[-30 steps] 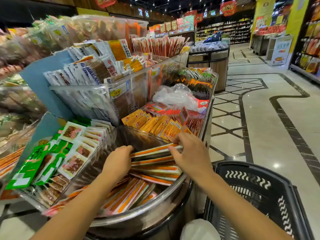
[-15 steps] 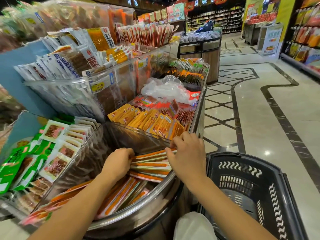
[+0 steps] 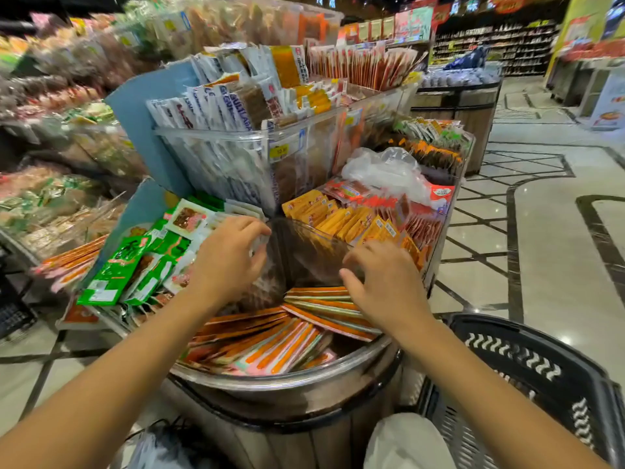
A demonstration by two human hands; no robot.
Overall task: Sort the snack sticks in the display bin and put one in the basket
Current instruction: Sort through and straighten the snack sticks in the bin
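Both hands work the bin [image 3: 287, 384]: the sorting step, nothing yet picked. Nearest, the basket [image 3: 527, 363] stands just right of it. The sticks [image 3: 270, 336] lie fanned inside. The right hand [image 3: 382, 282], fingers curled, presses their upper ends; the left hand [image 3: 230, 258], loosely curled, holds nothing I can make out. Next: pinch one stick and carry it right.

snack sticks [image 3: 287, 336] lying in the display bin [image 3: 291, 384], shopping basket [image 3: 527, 377] on the floor to its right, upright packet trays behind the bin, plastic bag [image 3: 382, 170] on the right rear tray
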